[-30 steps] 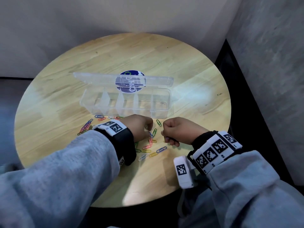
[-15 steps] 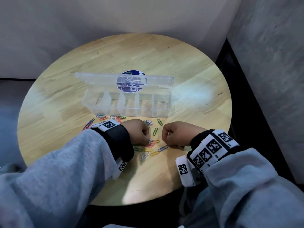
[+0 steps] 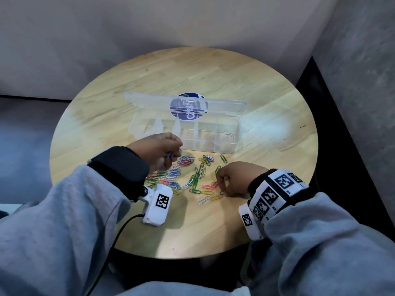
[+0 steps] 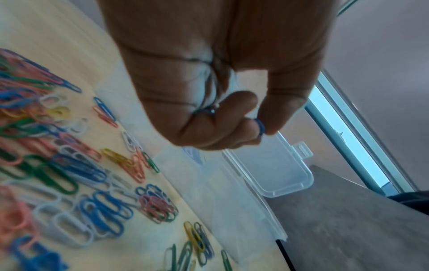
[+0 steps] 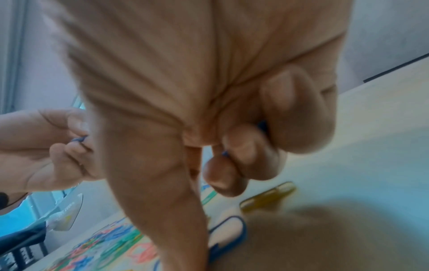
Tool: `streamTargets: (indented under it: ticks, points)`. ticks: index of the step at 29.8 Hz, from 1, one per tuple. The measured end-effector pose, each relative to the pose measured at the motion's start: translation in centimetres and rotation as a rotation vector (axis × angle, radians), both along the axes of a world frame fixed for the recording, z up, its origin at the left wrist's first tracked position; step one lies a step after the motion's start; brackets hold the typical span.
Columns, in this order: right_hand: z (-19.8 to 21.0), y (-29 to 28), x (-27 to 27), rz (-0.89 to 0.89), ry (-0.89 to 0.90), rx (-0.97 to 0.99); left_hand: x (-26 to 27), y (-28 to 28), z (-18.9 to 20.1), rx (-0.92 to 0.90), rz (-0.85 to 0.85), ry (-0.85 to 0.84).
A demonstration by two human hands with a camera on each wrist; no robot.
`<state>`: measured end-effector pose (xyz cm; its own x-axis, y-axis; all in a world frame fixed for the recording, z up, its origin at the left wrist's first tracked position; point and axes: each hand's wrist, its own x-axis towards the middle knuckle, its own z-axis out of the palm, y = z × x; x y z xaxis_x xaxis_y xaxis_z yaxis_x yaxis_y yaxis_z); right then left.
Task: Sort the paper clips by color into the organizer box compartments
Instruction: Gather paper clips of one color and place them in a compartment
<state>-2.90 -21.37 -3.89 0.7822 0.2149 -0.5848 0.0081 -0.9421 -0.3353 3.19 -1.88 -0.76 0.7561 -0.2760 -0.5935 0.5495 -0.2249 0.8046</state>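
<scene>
- Round pale wooden table (image 3: 245, 86), set in a grey-walled corner, carries the work: the clear plastic organizer box (image 3: 213, 135) stands open at its far middle, its compartments apparently unfilled.
- Multicoloured paper clips (image 3: 192, 174) lie scattered just near of the box, between my hands.
- My left hand (image 3: 157, 149) is raised beside the box's near wall, thumb and forefinger pinching blue paper clips (image 4: 261, 126); I judge delivery to be the step in hand.
- I move over one compartment, hold low inside its dividers, then part the fingers so nothing bounces out.
- My right hand (image 3: 234, 178) rests low at the scatter's right edge, fingers curled, blue showing between them (image 5: 263, 125); I keep gathering blue only.
</scene>
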Motion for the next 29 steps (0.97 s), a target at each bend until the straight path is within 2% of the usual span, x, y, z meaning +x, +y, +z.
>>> streamTargets:
  ticks: [5, 10, 13, 16, 19, 26, 29]
  points:
    - [0.0, 1.1, 0.8, 0.028, 0.026, -0.071, -0.3, 1.8, -0.1, 0.063, 0.013, 0.108]
    - [1.4, 1.3, 2.2, -0.191, 0.031, 0.187, -0.3, 2.9, -0.5, 0.083, 0.05, 0.156]
    - [1.8, 1.6, 2.7, -0.269, 0.045, 0.331, -0.1, 3.1, -1.0, 0.271, -0.037, 0.046]
    - [1.2, 2.3, 3.2, -0.307, 0.088, 0.419, -0.1, 3.5, -1.5, 0.598, -0.313, -0.207]
    - [0.5, 2.6, 3.7, -0.384, 0.163, 0.549, -0.3, 3.4, -1.9, 0.858, -0.444, -0.383]
    - [0.5, 1.6, 3.8, -0.538, 0.223, 0.681, -0.1, 1.5, -2.9, 0.954, -0.582, -0.487]
    - [0.5, 1.2, 3.7, -0.574, 0.218, 0.708, -0.2, 0.9, -2.9, 0.975, -0.617, -0.479]
